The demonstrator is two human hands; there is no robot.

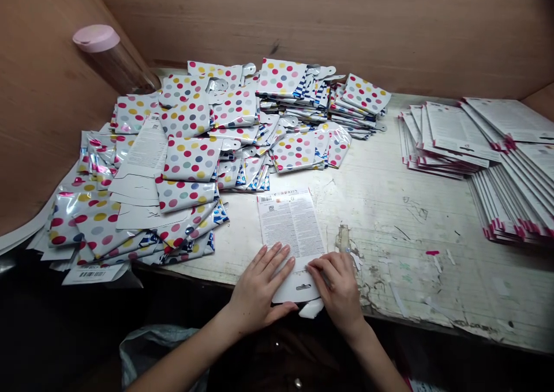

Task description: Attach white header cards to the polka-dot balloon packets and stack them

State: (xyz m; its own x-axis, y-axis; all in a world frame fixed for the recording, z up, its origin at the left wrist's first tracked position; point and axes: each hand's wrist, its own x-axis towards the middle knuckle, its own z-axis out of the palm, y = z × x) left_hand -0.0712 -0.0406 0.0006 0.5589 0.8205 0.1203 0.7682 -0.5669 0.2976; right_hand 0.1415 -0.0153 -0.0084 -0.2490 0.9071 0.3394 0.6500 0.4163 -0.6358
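A printed white card packet (294, 221), with small text, a barcode and a hang slot, lies on the table in front of me, its slotted end towards me. My left hand (259, 288) rests on its left side, fingers stretched out over the card. At the packet's right edge, just above the slot, my right hand (340, 291) is closed in a pinch. Whatever sits between thumb and forefinger is too small to make out. Below the slot, beside my right hand, a white scrap (311, 308) pokes past the table edge.
Polka-dot foil packets (193, 158) lie heaped at left and back, with loose white cards (141, 167) on top. Stacked white card packets (459, 129) with pink edges stand at right. A pink-lidded bottle (115, 63) leans in the left corner. Paper scraps (398, 299) litter the worn table (381, 196).
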